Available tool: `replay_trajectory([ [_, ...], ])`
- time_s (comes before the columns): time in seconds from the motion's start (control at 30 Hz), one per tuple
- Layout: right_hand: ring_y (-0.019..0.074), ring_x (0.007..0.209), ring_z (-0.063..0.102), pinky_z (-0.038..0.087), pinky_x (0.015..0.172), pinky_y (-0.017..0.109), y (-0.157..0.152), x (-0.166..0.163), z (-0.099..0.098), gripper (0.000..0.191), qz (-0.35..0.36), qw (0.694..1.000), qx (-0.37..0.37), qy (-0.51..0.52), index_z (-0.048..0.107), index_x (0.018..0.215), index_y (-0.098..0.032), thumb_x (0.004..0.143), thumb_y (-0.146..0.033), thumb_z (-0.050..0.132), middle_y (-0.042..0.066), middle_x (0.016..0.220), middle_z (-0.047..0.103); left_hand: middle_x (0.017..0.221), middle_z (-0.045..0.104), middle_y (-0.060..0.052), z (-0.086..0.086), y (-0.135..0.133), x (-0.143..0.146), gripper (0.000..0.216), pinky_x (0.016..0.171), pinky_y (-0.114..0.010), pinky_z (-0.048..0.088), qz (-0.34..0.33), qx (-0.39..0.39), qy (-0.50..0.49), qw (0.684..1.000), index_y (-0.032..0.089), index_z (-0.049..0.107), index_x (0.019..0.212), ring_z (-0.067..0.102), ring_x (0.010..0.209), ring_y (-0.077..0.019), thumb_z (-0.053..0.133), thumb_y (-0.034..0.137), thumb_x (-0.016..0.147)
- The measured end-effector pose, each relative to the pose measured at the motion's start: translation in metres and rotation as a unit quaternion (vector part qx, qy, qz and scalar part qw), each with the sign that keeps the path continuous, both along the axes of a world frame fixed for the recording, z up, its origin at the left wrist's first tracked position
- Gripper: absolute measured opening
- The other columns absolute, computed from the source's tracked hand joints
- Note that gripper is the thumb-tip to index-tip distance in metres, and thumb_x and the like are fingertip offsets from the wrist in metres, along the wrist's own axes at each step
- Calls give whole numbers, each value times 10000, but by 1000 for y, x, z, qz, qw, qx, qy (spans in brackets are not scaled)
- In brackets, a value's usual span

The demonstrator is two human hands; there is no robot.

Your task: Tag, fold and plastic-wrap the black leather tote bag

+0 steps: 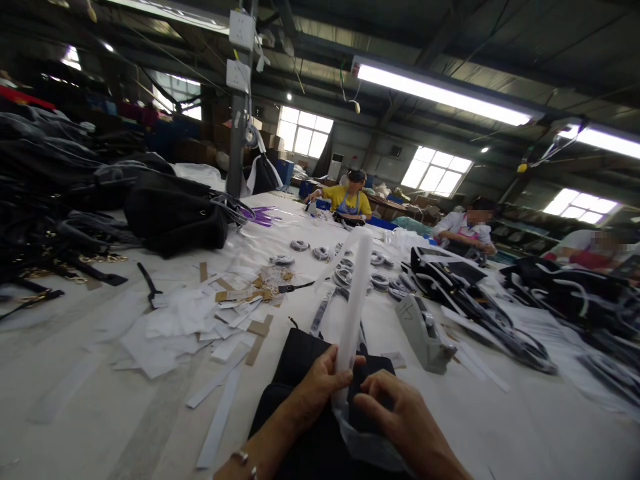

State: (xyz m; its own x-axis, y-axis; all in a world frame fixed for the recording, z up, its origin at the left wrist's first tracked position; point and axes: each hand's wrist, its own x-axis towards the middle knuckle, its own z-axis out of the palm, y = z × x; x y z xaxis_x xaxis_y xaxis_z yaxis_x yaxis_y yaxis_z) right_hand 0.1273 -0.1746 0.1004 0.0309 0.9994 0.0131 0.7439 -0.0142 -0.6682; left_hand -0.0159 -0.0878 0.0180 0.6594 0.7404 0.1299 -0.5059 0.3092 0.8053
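My left hand (320, 383) is closed round the lower part of a long translucent white strip (354, 300), which stands up and folds over at its top. My right hand (400, 417) is just to the right, fingers loosely curled and thumb apart, with nothing visible between them. A thin, clear plastic piece (367, 445) trails from the strip's lower end, close beneath the right hand. Under both hands lies a black bag (305, 350), its lower part partly hidden by my arms. Behind the strip, a plastic-wrapped strap (323, 312) leads away from the bag.
A grey tape dispenser (425, 333) stands to the right. White paper scraps (165, 327) litter the table on the left, near a black bag pile (175, 210). Wrapped strap coils (345, 275) lie ahead; more black bags (450, 287) sit right. Co-workers (347, 199) sit across the table.
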Motion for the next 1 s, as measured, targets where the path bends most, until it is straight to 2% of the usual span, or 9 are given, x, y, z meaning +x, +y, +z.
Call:
replay_trajectory([
  [0.07,174,780,603,450,717,268,6,-4,-9,147,-13,999,-36,24,615,838,-212,755,-320,668,-2,822,668,1242,635,-135,-1,0,0,528,992,-360,411,9,0,-14,1000,144,607,1205,557,1178,-282,768,388,764],
  [0.13,170,775,588,439,693,257,14,-11,-24,247,-4,996,-53,66,611,964,-206,733,-278,660,-6,838,657,1223,643,-136,-1,0,1,538,1016,-367,391,12,-14,-25,1000,139,633,1181,538,1198,-290,779,422,748],
  [0.3,167,750,566,423,645,254,29,-16,-41,239,45,980,-62,181,611,940,-167,823,-369,559,22,829,642,1059,682,-114,1,-2,0,521,895,-329,436,19,-43,-24,999,121,686,1083,614,985,-249,807,456,702],
  [0.47,156,686,559,398,616,241,14,29,-28,122,70,989,-128,25,647,766,-190,775,-298,591,-13,721,634,980,701,-133,7,-2,-3,396,833,-307,453,74,-87,-71,991,115,672,969,623,962,-234,759,445,768],
  [0.6,206,755,638,454,684,266,-9,91,-18,242,50,981,-166,-82,720,877,-243,775,-418,588,-2,795,712,944,699,-114,9,6,-5,433,846,-345,481,144,-180,-152,961,132,643,951,642,944,-239,771,488,741],
  [0.73,263,787,686,507,707,323,-31,150,-20,299,-8,962,-174,-212,747,886,-298,734,-491,576,23,816,741,930,702,-99,7,12,-6,452,796,-329,500,188,-225,-169,941,136,641,953,642,874,-215,828,444,680],
  [0.87,328,846,705,542,766,426,-41,177,-30,314,-74,941,-98,-314,752,875,-275,698,-449,560,85,920,754,929,702,-78,8,14,-7,468,774,-308,501,212,-216,-165,939,153,635,973,635,860,-196,851,414,650],
  [0.93,341,928,694,539,829,461,-36,166,-31,411,-74,946,-21,-316,729,1021,-238,720,-449,545,116,1043,736,945,701,-76,9,13,-7,461,777,-310,503,215,-207,-157,941,161,635,983,633,875,-195,855,390,649],
  [1.0,326,1042,660,530,886,458,-24,136,-30,512,-59,956,54,-281,653,1192,-212,779,-489,532,122,1175,690,983,698,-80,9,12,-7,438,793,-318,504,211,-193,-145,947,166,644,977,629,920,-205,858,363,650],
])
